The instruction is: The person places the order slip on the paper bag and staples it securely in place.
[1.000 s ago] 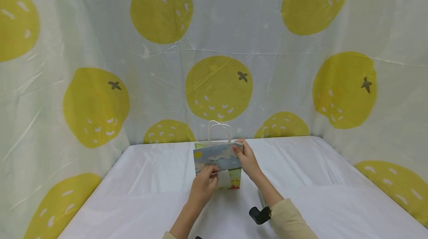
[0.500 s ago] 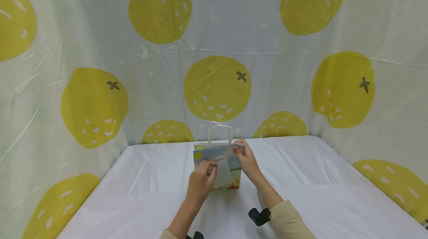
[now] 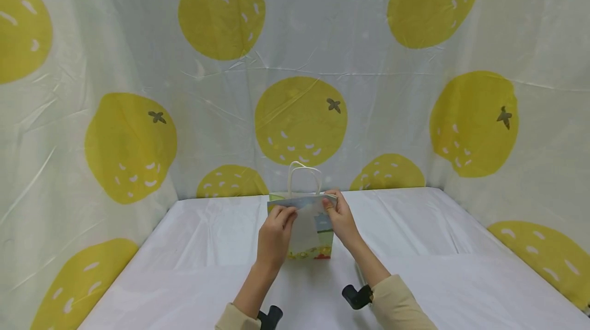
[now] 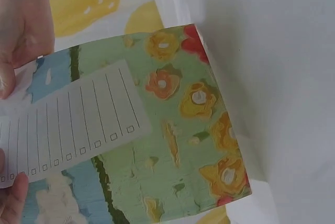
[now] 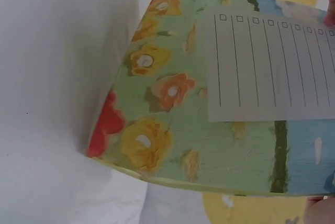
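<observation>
A paper gift bag [image 3: 324, 240], painted with flowers, green ground and blue sky, stands upright on the white-covered table. Its white handles [image 3: 306, 167] arch above the rim. My right hand [image 3: 340, 220] grips the bag's upper right side, thumb on the front. A white checklist sheet [image 4: 78, 122], with ruled lines and small boxes, lies over the bag's front. My left hand [image 3: 275, 235] pinches the sheet near its upper end, close below the rim. In the right wrist view the sheet [image 5: 267, 72] reaches down over the green part, above the flowers.
White cloth covers the table [image 3: 207, 238]. A pale curtain [image 3: 295, 38] printed with big yellow fruit encloses the back and sides. Black wrist mounts [image 3: 357, 296] stick out by both beige sleeves [image 3: 401, 304].
My left hand has moved up the bag's front, drawing the checklist sheet higher. My right hand keeps its grip at the bag's upper right side.
</observation>
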The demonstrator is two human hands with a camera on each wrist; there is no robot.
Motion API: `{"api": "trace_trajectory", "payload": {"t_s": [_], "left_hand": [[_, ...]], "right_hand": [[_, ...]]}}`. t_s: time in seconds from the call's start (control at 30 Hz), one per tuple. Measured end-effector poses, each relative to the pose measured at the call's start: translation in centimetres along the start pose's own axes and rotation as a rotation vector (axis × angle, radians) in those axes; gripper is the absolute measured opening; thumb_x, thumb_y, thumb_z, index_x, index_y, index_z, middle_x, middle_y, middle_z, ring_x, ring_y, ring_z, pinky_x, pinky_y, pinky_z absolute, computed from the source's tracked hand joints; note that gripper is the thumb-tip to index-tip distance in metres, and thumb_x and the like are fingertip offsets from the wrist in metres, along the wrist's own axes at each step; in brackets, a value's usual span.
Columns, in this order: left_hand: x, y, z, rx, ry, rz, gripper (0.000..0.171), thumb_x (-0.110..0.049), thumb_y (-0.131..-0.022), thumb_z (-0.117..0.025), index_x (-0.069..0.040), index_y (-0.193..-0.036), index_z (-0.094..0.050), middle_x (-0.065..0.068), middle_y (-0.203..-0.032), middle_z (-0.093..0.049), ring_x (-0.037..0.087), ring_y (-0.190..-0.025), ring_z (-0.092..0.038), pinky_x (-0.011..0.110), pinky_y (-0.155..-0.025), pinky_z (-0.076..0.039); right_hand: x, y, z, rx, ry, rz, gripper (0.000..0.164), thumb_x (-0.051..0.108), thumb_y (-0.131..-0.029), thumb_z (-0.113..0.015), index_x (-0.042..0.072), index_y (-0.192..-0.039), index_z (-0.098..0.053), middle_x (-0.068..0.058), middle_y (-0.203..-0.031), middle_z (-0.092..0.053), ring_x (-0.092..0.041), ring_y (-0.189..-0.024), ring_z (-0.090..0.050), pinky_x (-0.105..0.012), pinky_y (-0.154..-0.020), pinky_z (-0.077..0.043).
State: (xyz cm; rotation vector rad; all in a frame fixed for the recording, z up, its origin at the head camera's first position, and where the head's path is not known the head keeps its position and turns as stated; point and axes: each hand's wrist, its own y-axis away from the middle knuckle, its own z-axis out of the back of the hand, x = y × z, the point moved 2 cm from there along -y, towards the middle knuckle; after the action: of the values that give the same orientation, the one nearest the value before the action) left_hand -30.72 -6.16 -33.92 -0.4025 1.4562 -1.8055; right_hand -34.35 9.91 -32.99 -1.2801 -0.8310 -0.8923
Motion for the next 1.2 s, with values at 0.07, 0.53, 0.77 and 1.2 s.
{"api": "trace_trajectory", "payload": {"t_s": [0.07, 0.53, 0.77, 1.2], "left_hand": [[-0.1, -0.1, 0.1, -0.007, 0.001, -0.009, 0.012, -0.004, -0.078, -0.068, -0.005, -0.09, -0.069, 0.002, -0.08, -0.06, 0.009, -0.067, -0.057, 0.015, -0.056, -0.046], [-0.2, -0.4, 0.0, -0.062, -0.03, -0.017, 0.011, -0.007, -0.075, -0.072, -0.008, -0.085, -0.068, 0.001, -0.079, -0.061, 0.013, -0.073, -0.057, 0.02, -0.063, -0.045], [-0.1, -0.6, -0.4, -0.112, -0.101, -0.01, 0.017, -0.012, -0.07, -0.076, -0.012, -0.084, -0.066, -0.001, -0.08, -0.06, 0.015, -0.074, -0.054, 0.027, -0.061, -0.029], [0.2, -0.6, -0.4, -0.102, -0.258, 0.088, 0.042, -0.028, -0.065, -0.079, -0.011, -0.096, -0.056, 0.005, -0.11, -0.053, 0.022, -0.1, -0.041, 0.04, -0.08, -0.024]], "right_hand": [[0.8, 0.4, 0.0, 0.005, 0.025, -0.004, 0.02, 0.012, -0.095, -0.043, -0.003, -0.108, -0.042, 0.006, -0.055, -0.028, -0.001, -0.045, -0.028, -0.019, -0.047, -0.028], [-1.1, 0.0, 0.0, 0.022, 0.067, 0.011, 0.023, 0.018, -0.094, -0.045, 0.002, -0.11, -0.044, 0.005, -0.049, -0.021, -0.003, -0.038, -0.019, -0.02, -0.041, -0.022], [-0.3, 0.4, -0.1, 0.033, 0.053, 0.047, 0.018, 0.012, -0.094, -0.045, -0.002, -0.105, -0.043, 0.008, -0.048, -0.023, -0.001, -0.037, -0.02, -0.018, -0.04, -0.022], [-0.7, 0.3, 0.0, 0.093, 0.029, 0.047, 0.018, 0.012, -0.094, -0.042, -0.004, -0.104, -0.041, 0.008, -0.046, -0.025, -0.001, -0.037, -0.022, -0.019, -0.039, -0.023]]}}
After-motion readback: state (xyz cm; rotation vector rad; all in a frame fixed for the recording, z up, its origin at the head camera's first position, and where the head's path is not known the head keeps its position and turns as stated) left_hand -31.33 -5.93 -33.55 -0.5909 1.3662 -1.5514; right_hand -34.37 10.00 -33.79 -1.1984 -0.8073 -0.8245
